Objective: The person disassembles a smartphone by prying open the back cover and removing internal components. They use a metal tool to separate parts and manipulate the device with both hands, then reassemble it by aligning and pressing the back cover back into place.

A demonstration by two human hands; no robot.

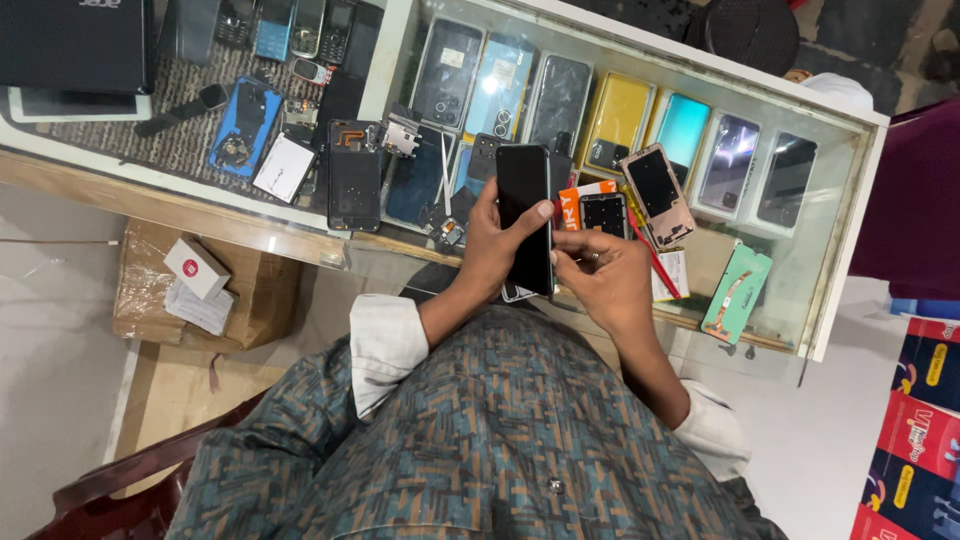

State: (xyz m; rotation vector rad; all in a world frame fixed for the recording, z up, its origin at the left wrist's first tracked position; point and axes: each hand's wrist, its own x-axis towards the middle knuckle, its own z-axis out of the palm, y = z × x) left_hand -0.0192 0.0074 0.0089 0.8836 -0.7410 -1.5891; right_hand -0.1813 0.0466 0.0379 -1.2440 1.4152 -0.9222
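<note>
A black phone (524, 215) is held upright above the glass surface (800, 250) in the closed left hand (492, 248), its lower edge pinched by the right hand (600, 280); careful prying at that edge seems called for next.

I see even, soft indoor light from above, bright enough that nothing sinks into darkness. The glass top of the white-framed display counter (840, 200) carries pale, milky glare toward its right edge, washing out the boxed phones beneath. Shadows are faint and short. My wide lens bends the counter's edges and stretches the corners. The patterned shirt (480, 440) close below looks slightly soft; the counter stays sharp.
</note>
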